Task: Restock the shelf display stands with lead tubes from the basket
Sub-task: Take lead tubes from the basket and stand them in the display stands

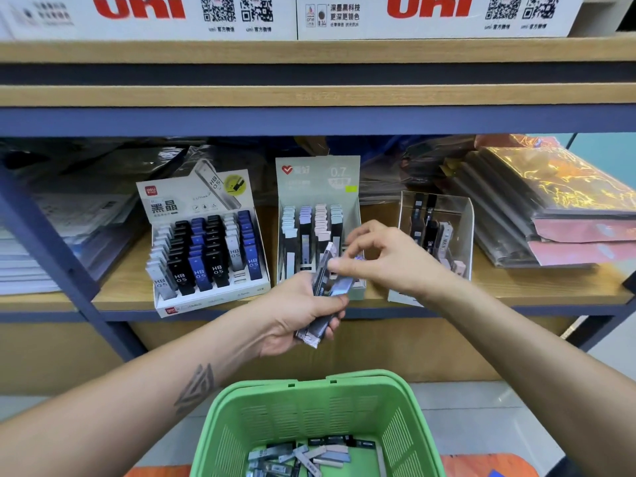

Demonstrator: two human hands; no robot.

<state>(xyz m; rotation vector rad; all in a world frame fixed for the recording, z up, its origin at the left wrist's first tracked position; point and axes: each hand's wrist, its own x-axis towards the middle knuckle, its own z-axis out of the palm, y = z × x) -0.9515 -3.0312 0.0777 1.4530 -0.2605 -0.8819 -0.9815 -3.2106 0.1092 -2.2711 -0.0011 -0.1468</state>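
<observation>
1. Our left hand holds a bundle of lead tubes in a closed grip, fingers curled round their lower half, the tubes fanning up and to the right.
2. Our right hand comes in from the right; thumb and forefinger pinch the top of one pale blue tube in that bundle. The other fingers are raised and loosely bent.
3. Both hands hang in front of the shelf edge, just before the middle display stand, a grey-green card stand marked 0.7 with rows of pastel-capped tubes.
4. To its left stands a white display stand filled with black, blue and grey tubes marked HB 0.5; a few slots near its front right look unfilled.
5. To the right stands a clear plastic stand with a handful of dark and pale tubes in it.
6. All three stands rest on the wooden shelf. Wrapped stock lies behind and beside them, with a stack of glossy orange-patterned packs at the right.
7. Below us, the green basket sits with more lead tubes loose on its bottom.
8. On the shelf above, white boxes carry red "uni" lettering.
</observation>
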